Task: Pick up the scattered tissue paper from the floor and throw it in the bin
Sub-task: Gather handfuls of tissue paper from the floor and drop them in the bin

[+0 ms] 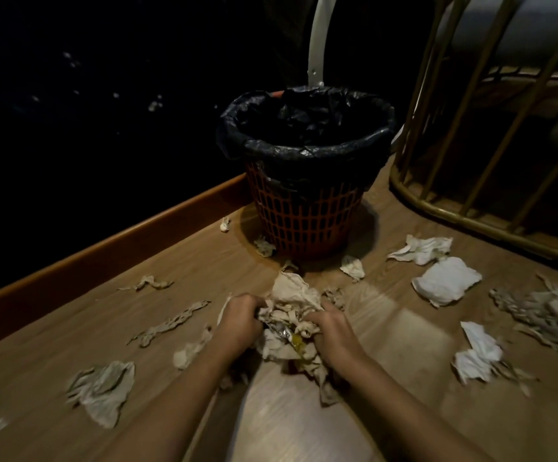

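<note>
A bundle of crumpled tissue paper [289,315] sits on the wooden floor [404,331] just in front of the bin. My left hand [242,316] grips its left side and my right hand [329,328] grips its right side; something shiny and yellow shows inside the bundle. The bin [307,211] is an orange lattice basket lined with a black bag, standing upright a short way beyond the bundle. More tissue lies scattered: a folded white piece [446,281], a crumpled one [421,249], a piece near my left forearm [104,386], and several shreds.
A gold wire-frame piece of furniture [471,181] stands right of the bin. An orange skirting board [104,251] runs along the left edge of the floor, with darkness beyond. A white curved pole [319,38] rises behind the bin.
</note>
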`<move>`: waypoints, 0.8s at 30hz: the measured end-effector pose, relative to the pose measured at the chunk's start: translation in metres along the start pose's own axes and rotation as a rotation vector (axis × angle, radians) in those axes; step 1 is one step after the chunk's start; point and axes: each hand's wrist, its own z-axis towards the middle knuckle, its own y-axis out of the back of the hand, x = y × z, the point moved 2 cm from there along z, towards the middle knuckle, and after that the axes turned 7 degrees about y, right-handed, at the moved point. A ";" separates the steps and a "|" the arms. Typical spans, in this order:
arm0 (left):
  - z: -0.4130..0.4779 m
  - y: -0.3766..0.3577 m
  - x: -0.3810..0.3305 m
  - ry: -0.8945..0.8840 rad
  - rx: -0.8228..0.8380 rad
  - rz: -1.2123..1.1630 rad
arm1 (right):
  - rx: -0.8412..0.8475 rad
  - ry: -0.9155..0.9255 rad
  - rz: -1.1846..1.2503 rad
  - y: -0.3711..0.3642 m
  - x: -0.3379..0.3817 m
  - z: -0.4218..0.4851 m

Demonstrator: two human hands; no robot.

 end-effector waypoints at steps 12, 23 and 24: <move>-0.004 0.259 -0.109 -0.159 -0.477 -0.135 | -0.493 0.415 0.067 0.211 0.166 0.058; 0.093 0.292 -0.215 -0.152 -0.724 -0.449 | -0.522 0.095 0.128 0.276 0.118 0.215; 0.103 0.287 -0.214 -0.174 -0.688 -0.432 | -0.471 0.034 0.115 0.271 0.106 0.223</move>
